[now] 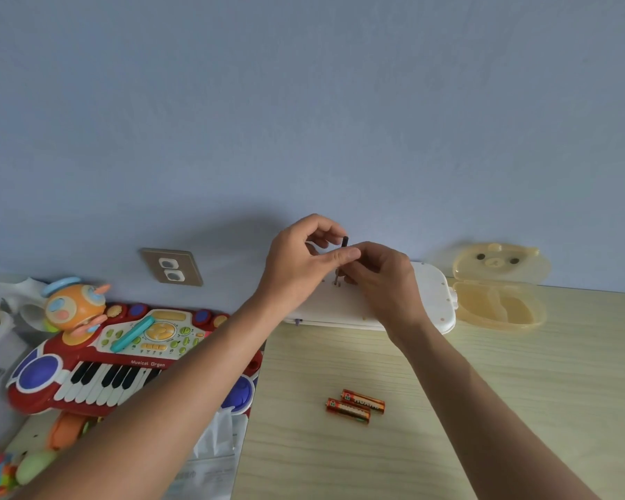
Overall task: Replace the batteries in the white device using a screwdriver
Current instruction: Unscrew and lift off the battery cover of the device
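The white device point(430, 299) lies flat at the far edge of the wooden table point(520, 391), against the wall. A small dark-handled screwdriver point(342, 252) stands nearly upright, its tip on the device's top. My left hand point(300, 261) pinches the handle near its top. My right hand point(383, 279) grips the shaft lower down and rests over the device. Two orange batteries point(356, 405) lie side by side on the table, nearer to me. My hands hide the spot where the tip meets the device.
An open yellow bear-shaped plastic case point(498, 286) stands right of the device. A red toy keyboard point(123, 359) with an orange figure point(74, 308) lies left of the table, with other toys below it. A wall socket point(172, 267) sits on the blue wall.
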`<state>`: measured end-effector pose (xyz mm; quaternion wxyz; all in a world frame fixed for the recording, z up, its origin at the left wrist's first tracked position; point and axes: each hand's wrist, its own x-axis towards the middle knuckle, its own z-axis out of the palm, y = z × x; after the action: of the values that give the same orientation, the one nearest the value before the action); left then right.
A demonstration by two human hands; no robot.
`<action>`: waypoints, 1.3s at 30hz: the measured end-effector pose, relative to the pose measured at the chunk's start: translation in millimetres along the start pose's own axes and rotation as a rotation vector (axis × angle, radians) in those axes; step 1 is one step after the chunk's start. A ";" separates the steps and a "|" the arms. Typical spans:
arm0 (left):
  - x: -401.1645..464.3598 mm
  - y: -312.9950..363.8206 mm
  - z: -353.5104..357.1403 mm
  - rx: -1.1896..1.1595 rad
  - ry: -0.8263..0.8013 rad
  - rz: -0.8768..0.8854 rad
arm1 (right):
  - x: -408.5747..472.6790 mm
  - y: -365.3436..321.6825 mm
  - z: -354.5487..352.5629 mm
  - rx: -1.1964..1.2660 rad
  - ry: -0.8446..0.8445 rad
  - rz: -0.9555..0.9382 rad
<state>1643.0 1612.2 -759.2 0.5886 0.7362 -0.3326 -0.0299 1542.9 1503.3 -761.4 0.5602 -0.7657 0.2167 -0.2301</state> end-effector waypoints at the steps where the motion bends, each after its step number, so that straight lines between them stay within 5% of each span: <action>1: -1.2 -1.3 -4.1 0.030 -0.022 0.004 | -1.4 -1.4 -1.3 0.019 0.009 0.001; 5: -9.2 -10.2 -18.0 0.217 -0.127 0.040 | -9.1 -10.2 -15.9 0.106 0.040 0.052; 12: -28.6 -25.5 -20.8 0.506 -0.275 0.082 | -53.7 -11.2 -62.2 -0.125 0.023 0.193; 23: -32.9 -29.4 -17.0 0.557 -0.239 0.140 | -127.2 22.1 -73.2 -0.586 0.064 0.239; 27: -32.6 -29.3 -17.9 0.559 -0.239 0.147 | -122.3 18.1 -72.5 -0.715 0.022 0.130; 33: -30.7 -34.9 -16.8 0.575 -0.244 0.141 | -43.8 -0.5 -51.4 -0.645 -0.146 -0.334; 39: -30.0 -36.8 -15.2 0.523 -0.214 0.150 | 28.6 16.5 -15.9 -0.680 -0.286 -0.465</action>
<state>1643.1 1644.0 -797.7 0.3408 0.8289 -0.4429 0.0230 1555.1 1469.8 -769.9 0.2340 -0.9592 0.0221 -0.1571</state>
